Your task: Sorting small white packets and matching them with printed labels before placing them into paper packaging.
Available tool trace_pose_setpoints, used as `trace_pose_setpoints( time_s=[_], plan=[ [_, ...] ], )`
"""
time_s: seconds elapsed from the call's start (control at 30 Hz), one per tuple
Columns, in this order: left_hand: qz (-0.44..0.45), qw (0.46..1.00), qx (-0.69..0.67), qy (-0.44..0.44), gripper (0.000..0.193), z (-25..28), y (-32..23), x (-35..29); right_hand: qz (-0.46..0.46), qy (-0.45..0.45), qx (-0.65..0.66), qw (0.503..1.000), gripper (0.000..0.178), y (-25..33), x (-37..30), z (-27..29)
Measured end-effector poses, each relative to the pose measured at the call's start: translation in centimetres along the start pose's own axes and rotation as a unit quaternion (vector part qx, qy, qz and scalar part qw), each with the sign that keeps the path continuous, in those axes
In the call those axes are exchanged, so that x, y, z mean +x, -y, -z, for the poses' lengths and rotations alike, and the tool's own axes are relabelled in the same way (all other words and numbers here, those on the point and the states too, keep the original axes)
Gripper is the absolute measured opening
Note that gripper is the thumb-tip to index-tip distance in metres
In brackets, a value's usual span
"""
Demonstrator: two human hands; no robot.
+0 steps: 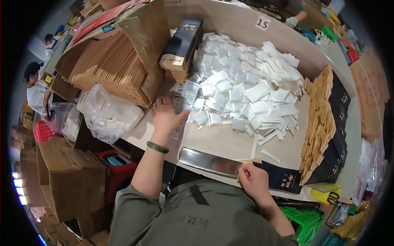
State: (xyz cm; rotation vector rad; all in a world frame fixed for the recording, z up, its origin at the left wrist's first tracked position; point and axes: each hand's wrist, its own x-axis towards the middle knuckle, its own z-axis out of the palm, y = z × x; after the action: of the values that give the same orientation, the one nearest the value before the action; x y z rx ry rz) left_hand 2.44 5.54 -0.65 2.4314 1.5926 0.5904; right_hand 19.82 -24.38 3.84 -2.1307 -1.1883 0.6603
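Pinching the dark paper sleeve at the tabletop's near edge, the right hand should hold it flat while the left hand, fingers loose, presses a clear packet

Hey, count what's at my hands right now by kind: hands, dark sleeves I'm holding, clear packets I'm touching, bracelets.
Hands: 2, left hand and right hand
Dark paper sleeve held by the right hand: 1
Clear packet under the left hand: 1
Green bracelet: 1
Total: 5
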Motion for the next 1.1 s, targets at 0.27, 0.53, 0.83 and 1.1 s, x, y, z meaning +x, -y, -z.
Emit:
trace_pose_setpoints(
  time_s=[0.27,0.53,0.83,1.1],
  plan=[
    [0.149,0.891,-0.422,0.076,0.046,2.1,1.7,-0.2,-0.007,0.030,-0.001,1.000,0.014,1.0,0.3,0.6],
    [0.023,0.673,-0.609,0.419,0.039,7.2,-1.7,-5.4,-0.037,0.140,0.477,0.867,0.023,4.8,4.2,0.3],
    [0.044,0.632,-0.605,0.482,0.043,7.3,-1.7,-7.2,-0.044,0.021,0.498,0.866,0.018,4.4,7.5,-0.7],
    [0.036,0.605,-0.605,0.516,0.052,7.5,-1.0,-6.9,-0.054,0.029,0.517,0.854,0.024,3.3,7.6,-1.4]
  ],
)
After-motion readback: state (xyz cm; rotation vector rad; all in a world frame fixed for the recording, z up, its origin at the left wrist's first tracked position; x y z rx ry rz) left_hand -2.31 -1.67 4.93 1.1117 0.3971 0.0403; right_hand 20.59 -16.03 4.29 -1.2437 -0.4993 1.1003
